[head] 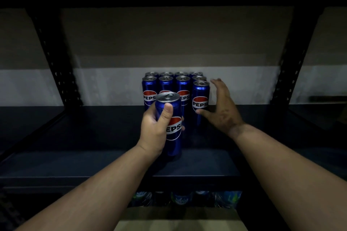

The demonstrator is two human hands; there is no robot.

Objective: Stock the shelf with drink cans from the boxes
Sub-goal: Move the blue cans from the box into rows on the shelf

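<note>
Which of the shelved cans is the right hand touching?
The front-right can, which stands forward of the other rows. The right hand's thumb rests against its lower side; its fingers are spread open beside it.

At the centre of the frame, the left hand [156, 127] grips an upright blue Pepsi can [170, 125], thumb across its front, above the dark shelf [93, 146]. Behind it stands a block of Pepsi cans [165, 85] in rows. The right hand [220, 107], fingers spread, touches the front-right can [200, 99] with its thumb. Bottles [182, 198] show dimly at lower centre, below the shelf.
</note>
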